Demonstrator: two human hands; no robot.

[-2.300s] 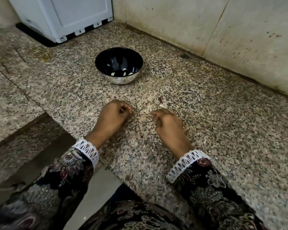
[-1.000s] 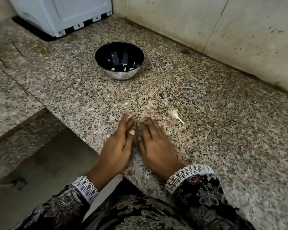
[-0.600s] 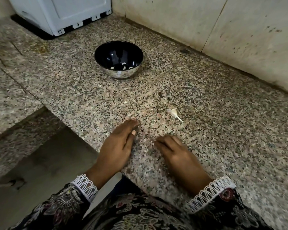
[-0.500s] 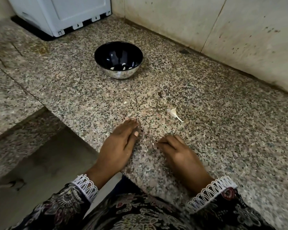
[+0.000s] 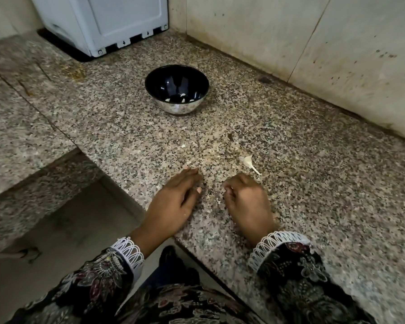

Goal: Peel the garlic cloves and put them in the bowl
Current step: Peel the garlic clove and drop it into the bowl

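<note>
Your left hand [image 5: 173, 202] lies flat on the bench [image 5: 313, 195], right hand [image 5: 246, 197] curled empty — garlic clove [image 5: 247, 160] beside it, stem pointing toward you, rightward.

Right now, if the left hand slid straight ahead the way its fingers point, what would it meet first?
Probably nothing: the left hand points up and right over bare granite counter, passing right of the steel bowl.

I saw the steel bowl [image 5: 177, 90], dark inside, standing upright on the counter with a few pale peeled cloves [image 5: 182, 99] at its bottom; one garlic piece [image 5: 248, 160] with a thin stem lay well apart.
</note>
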